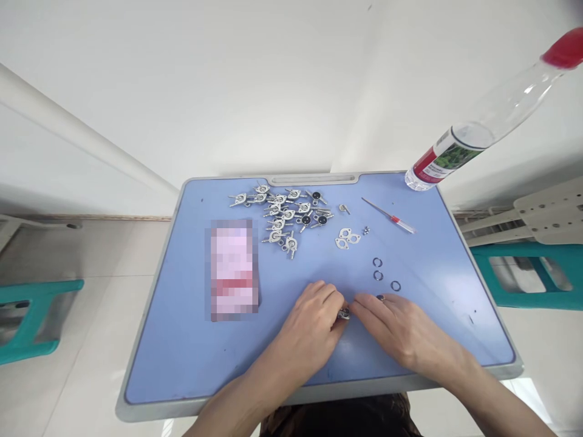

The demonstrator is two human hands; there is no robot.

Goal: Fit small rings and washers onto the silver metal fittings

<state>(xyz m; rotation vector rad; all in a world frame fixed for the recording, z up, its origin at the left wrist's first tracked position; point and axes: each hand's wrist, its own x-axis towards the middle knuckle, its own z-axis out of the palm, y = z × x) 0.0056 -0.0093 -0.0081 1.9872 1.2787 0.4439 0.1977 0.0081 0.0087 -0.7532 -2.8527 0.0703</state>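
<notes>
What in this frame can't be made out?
- Small metal part, head view: mostly hidden between the fingers of the left hand and right hand.
- Pink rectangle: pixelated, unreadable.
- Pile of metal parts: too small for detail.
- Bottle: cap cut by right edge.

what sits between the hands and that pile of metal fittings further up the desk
Nothing visible does. The left hand and right hand pinch a small metal part; bare blue desk runs from them to the pile of fittings. The black rings lie off right.
</notes>
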